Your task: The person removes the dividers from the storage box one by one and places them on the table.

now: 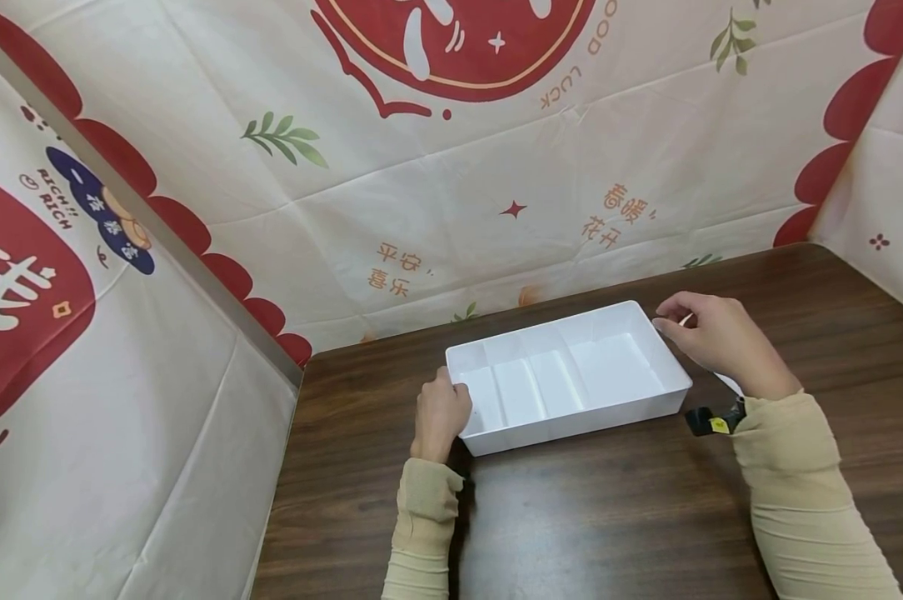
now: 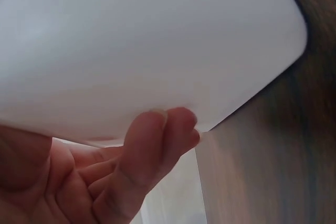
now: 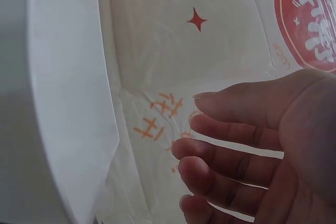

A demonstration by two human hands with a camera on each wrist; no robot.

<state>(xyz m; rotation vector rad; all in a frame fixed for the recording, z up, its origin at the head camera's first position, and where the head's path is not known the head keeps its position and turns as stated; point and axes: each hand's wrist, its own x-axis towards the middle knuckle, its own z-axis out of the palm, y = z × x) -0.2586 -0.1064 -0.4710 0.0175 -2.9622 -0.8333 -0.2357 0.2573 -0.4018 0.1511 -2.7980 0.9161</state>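
Note:
A shallow white plastic tray (image 1: 622,367), with low ridges dividing its floor into several sections, sits slightly aslant on the brown table. At its left end, my left hand (image 1: 441,410) grips the wall. The left wrist view shows that hand (image 2: 123,171) with its thumb and fingers at the edge of the tray (image 2: 136,51). By the opposite end is my right hand (image 1: 714,333), its fingers loosely bent. In the right wrist view this hand (image 3: 247,145) holds nothing, and a gap separates its fingertips from the white tray wall (image 3: 71,87).
The dark wood-grain table (image 1: 571,517) ends at a white printed cloth (image 1: 451,192) behind the tray. Another cloth panel (image 1: 159,400) stands along the left side. A black wrist device with a yellow label (image 1: 717,423) is at my right wrist.

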